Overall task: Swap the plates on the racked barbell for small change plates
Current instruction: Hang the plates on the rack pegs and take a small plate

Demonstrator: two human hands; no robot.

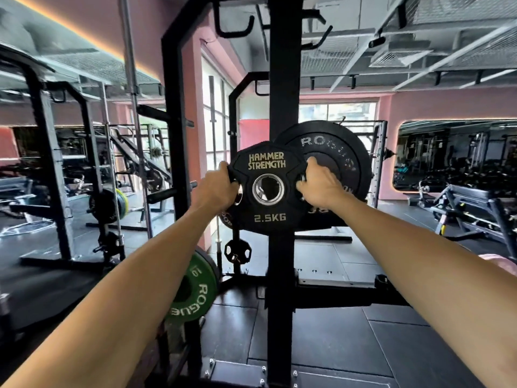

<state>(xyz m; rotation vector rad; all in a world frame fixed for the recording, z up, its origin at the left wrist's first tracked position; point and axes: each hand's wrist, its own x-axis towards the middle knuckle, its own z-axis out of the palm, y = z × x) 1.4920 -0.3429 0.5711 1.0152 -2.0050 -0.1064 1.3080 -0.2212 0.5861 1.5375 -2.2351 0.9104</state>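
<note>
Gym rack (pixel 282 79), fingers (pixel 223 166) gripping change plate (pixel 267 217) (both sides)

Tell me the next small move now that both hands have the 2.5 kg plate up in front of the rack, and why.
Probably line the plate's bore up with a bar sleeve before sliding it on. The left hand and right hand grip the 2.5 kg plate by its side openings, and the steel-ringed hole shows only the black upright behind it, no sleeve in it yet. The bar end itself I cannot make out.
</note>
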